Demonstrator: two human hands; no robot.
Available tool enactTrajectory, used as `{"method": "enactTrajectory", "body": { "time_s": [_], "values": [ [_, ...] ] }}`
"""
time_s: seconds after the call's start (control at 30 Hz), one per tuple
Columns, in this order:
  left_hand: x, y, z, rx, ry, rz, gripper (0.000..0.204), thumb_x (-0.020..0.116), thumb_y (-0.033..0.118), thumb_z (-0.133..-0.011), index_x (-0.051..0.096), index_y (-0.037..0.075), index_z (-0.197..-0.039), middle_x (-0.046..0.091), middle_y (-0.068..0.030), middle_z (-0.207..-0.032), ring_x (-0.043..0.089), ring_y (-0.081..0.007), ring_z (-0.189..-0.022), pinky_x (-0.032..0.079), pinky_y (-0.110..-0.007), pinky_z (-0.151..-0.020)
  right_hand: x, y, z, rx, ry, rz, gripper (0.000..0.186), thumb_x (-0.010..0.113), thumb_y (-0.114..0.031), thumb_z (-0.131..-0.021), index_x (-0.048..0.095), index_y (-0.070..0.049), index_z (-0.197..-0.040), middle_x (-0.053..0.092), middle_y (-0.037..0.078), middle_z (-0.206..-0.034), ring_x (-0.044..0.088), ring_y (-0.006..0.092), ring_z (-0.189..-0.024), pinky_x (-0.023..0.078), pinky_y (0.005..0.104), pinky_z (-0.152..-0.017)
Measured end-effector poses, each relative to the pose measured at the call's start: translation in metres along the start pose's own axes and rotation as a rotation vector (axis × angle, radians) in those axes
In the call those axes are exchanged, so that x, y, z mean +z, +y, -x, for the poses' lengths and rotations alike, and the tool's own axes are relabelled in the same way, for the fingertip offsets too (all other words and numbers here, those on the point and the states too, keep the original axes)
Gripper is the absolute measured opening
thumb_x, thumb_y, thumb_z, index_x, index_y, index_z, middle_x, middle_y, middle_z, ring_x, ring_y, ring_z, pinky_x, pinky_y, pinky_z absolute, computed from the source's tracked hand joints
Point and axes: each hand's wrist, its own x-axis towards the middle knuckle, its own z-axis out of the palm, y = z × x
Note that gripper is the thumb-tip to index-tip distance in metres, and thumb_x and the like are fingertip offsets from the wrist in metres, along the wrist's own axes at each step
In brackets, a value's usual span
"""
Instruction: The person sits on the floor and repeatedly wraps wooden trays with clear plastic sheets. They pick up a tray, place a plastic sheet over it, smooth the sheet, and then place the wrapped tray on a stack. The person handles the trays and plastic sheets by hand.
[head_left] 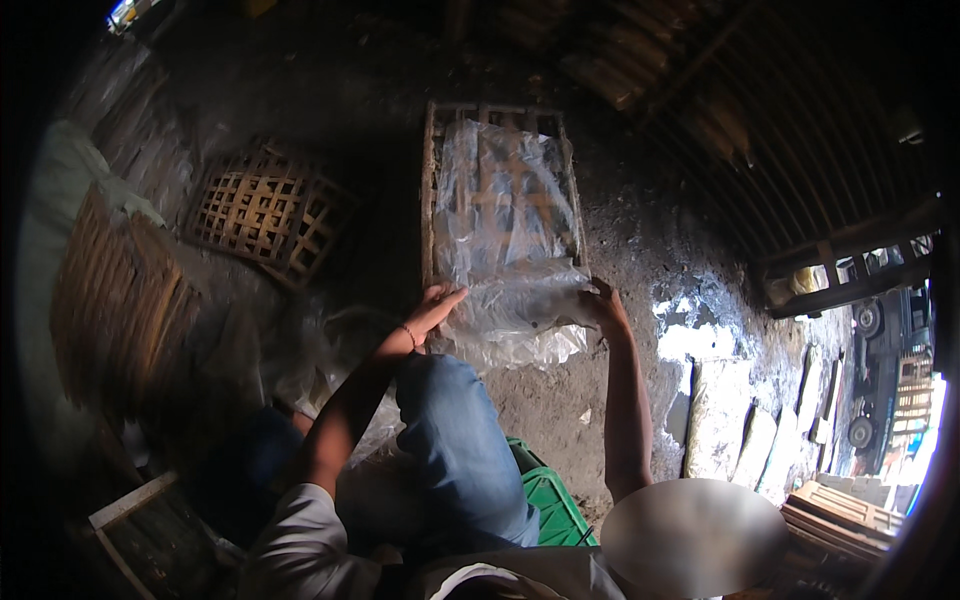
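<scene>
A sheet of clear, crinkled plastic lies over a woven bamboo lattice tray, which stretches away from me on the ground. The plastic covers most of the lattice and hangs past its near end. At the near left corner, my left hand is closed on the edge of the plastic, thumb and fingers together. My right hand pinches the opposite edge at the right corner, its fingers curled over. Part of each hand's grip is hidden by the folds.
Another woven bamboo lattice tray lies at the left, with a slatted bamboo panel nearer the rim. Beside my knee is a green plastic crate. Long pale sacks or boards lie at the right. A vehicle stands outside, far right.
</scene>
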Motion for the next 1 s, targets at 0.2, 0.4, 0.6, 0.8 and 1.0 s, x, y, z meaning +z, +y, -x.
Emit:
{"method": "enactTrajectory", "body": {
  "time_s": [0.2, 0.4, 0.6, 0.8, 1.0],
  "values": [
    [0.001, 0.062, 0.004, 0.211, -0.045, 0.07, 0.032, 0.074, 0.039, -0.078, 0.063, 0.011, -0.089, 0.061, 0.0003, -0.09, 0.057, -0.0105, -0.087, 0.044, -0.025, -0.084, 0.009, -0.03, -0.022, 0.036, -0.01, 0.024, 0.036, 0.055, -0.013, -0.082, 0.062, -0.002, -0.115, 0.063, 0.001, -0.079, 0.056, 0.01, -0.065, 0.046, 0.0258, -0.057],
    [0.007, 0.127, -0.003, 0.042, -0.202, 0.545, 0.02, 0.071, 0.025, -0.085, 0.059, 0.016, -0.097, 0.062, 0.0034, -0.103, 0.055, -0.009, -0.093, 0.046, -0.027, -0.08, 0.02, -0.018, -0.058, -0.049, 0.111, -0.187, 0.041, 0.052, -0.01, -0.082, 0.06, -0.002, -0.121, 0.062, 0.002, -0.079, 0.056, 0.0092, -0.068, 0.045, 0.0247, -0.059],
    [0.004, 0.128, -0.038, 0.296, -0.076, 0.571, 0.021, 0.07, 0.016, -0.083, 0.05, 0.017, -0.087, 0.056, 0.0015, -0.123, 0.054, -0.0094, -0.096, 0.044, -0.027, -0.079, 0.03, -0.092, -0.053, -0.275, 0.132, -0.243, 0.039, 0.049, -0.006, -0.08, 0.065, -0.006, -0.116, 0.062, 0.001, -0.076, 0.055, 0.007, -0.066, 0.045, 0.0222, -0.06],
    [0.0, 0.119, -0.045, 0.135, 0.057, 0.454, 0.021, 0.067, 0.019, -0.086, 0.047, 0.015, -0.09, 0.057, -0.0009, -0.117, 0.055, -0.0128, -0.096, 0.05, -0.031, -0.074, 0.03, -0.085, -0.057, -0.262, 0.279, -0.215, 0.036, 0.052, -0.008, -0.081, 0.065, -0.006, -0.115, 0.065, 0.004, -0.08, 0.06, 0.0102, -0.071, 0.048, 0.0251, -0.064],
    [0.014, 0.108, -0.025, 0.073, 0.135, 0.276, 0.044, 0.071, 0.029, -0.083, 0.045, 0.009, -0.113, 0.06, -0.003, -0.094, 0.06, -0.0141, -0.071, 0.053, -0.029, -0.06, 0.018, -0.015, -0.057, -0.11, 0.467, 0.016, 0.042, 0.062, -0.01, -0.077, 0.06, -0.005, -0.118, 0.07, 0.015, -0.088, 0.068, 0.0204, -0.081, 0.052, 0.0308, -0.072]
  ]
}}
